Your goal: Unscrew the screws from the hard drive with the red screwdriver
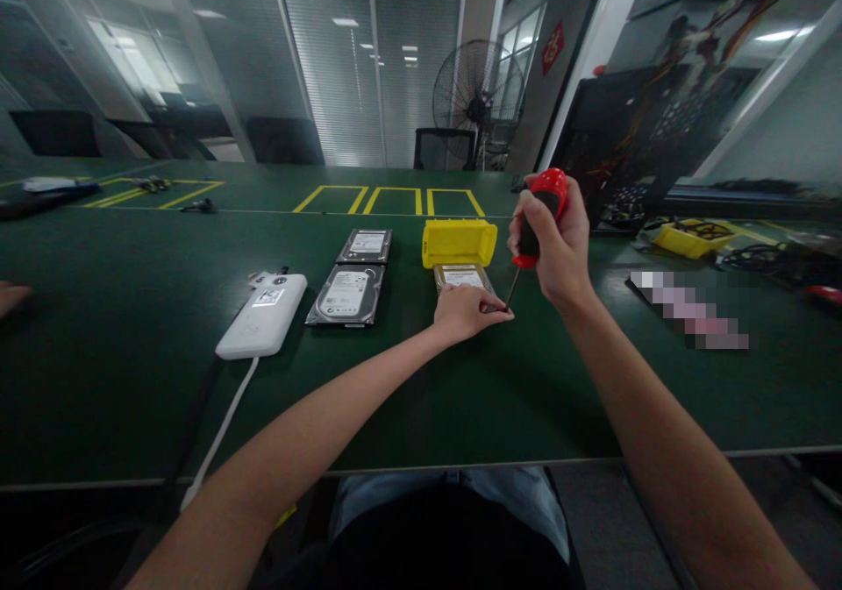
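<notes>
My right hand (559, 244) is wrapped round the red and black handle of a screwdriver (545, 200). The shaft slants down, and its tip is at the near right corner of a hard drive (462, 275). Gripping that drive from above and the near side is my left hand (464, 311), its thumb and fingertips close to the screwdriver tip. My left hand covers much of the drive, and whatever the tip touches is hidden. Directly behind the drive stands a yellow plastic bin (459, 244).
Left of the drive lie two more hard drives, a nearer one (346, 296) and a farther one (367, 245). A white device (260, 318) with a cable sits beyond them. Another person's hand (13, 298) shows at the left edge. A yellow tray (694, 239) and cables are at right.
</notes>
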`<state>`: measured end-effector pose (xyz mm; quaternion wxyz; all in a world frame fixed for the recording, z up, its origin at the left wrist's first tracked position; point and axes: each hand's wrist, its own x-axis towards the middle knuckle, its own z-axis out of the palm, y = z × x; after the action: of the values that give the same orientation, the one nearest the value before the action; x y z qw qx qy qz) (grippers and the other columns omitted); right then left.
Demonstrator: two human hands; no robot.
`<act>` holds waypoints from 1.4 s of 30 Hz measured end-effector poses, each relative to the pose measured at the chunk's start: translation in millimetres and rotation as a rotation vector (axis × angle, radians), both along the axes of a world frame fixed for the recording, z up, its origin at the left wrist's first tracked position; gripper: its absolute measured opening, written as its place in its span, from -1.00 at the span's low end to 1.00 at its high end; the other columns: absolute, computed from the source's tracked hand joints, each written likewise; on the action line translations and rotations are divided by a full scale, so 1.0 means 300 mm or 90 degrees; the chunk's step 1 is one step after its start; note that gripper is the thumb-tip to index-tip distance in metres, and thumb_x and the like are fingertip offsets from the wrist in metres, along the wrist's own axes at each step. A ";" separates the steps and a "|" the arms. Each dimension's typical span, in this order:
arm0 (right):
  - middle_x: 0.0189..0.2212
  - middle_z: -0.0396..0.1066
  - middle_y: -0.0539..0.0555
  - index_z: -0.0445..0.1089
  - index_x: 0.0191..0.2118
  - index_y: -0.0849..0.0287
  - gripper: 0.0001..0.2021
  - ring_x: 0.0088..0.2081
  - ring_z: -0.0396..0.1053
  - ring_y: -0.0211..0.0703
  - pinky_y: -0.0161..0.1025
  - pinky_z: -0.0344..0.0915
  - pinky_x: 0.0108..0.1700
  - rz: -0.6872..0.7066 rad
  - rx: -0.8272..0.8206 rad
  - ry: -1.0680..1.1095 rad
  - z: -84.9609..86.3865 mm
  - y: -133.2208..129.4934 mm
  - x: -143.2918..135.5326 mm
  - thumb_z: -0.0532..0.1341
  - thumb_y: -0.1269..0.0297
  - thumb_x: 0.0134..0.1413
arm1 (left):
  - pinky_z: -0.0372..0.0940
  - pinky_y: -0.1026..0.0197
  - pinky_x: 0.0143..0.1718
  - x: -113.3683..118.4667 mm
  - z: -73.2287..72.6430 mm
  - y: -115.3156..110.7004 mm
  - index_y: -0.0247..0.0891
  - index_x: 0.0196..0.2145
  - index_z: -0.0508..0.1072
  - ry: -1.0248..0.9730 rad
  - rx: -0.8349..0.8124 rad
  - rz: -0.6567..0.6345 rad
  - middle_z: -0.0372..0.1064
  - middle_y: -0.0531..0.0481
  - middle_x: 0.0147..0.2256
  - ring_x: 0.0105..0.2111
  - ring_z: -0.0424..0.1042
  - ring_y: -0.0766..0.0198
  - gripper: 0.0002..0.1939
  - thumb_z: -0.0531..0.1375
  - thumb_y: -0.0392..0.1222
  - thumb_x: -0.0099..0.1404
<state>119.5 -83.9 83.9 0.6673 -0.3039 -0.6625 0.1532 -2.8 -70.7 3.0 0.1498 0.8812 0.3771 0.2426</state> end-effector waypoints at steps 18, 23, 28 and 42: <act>-0.44 0.34 -0.02 0.23 -0.08 -0.10 -0.71 -0.54 0.35 -0.29 -0.32 0.21 -0.64 -0.013 0.011 -0.015 0.002 0.001 -0.003 0.16 0.02 0.07 | 0.05 0.15 -0.23 0.002 -0.002 -0.009 -0.03 -0.24 0.56 -0.018 0.000 0.005 0.47 0.06 -0.45 -0.36 0.36 0.26 -0.68 0.16 0.14 0.18; -0.47 0.32 -0.02 0.24 -0.09 -0.09 -0.70 -0.54 0.35 -0.27 -0.32 0.20 -0.65 -0.012 -0.001 -0.011 0.004 -0.005 -0.009 0.16 -0.01 0.05 | 0.06 0.17 -0.26 0.000 0.007 -0.012 -0.05 -0.24 0.56 -0.010 -0.014 0.005 0.45 0.06 -0.47 -0.37 0.36 0.26 -0.66 0.15 0.15 0.18; -0.41 0.36 0.00 0.23 -0.08 -0.10 -0.68 -0.44 0.41 -0.19 -0.28 0.27 -0.60 -0.012 -0.006 -0.010 0.003 -0.004 -0.007 0.16 -0.03 0.04 | 0.06 0.19 -0.28 -0.002 0.005 -0.011 -0.01 -0.20 0.54 -0.007 -0.001 -0.012 0.41 0.08 -0.50 -0.38 0.34 0.28 -0.69 0.15 0.12 0.19; -0.40 0.36 0.00 0.22 -0.07 -0.12 -0.68 -0.42 0.41 -0.18 -0.26 0.26 -0.58 -0.008 -0.001 -0.003 -0.001 0.004 0.002 0.15 -0.03 0.05 | 0.06 0.21 -0.32 0.006 -0.002 -0.004 -0.01 -0.26 0.57 -0.017 -0.006 0.008 0.41 0.08 -0.52 -0.42 0.33 0.29 -0.66 0.16 0.18 0.15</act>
<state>120.0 -82.6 83.6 0.6665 -0.3088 -0.6620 0.1487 -0.9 -71.8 2.5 0.1575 0.8749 0.3818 0.2531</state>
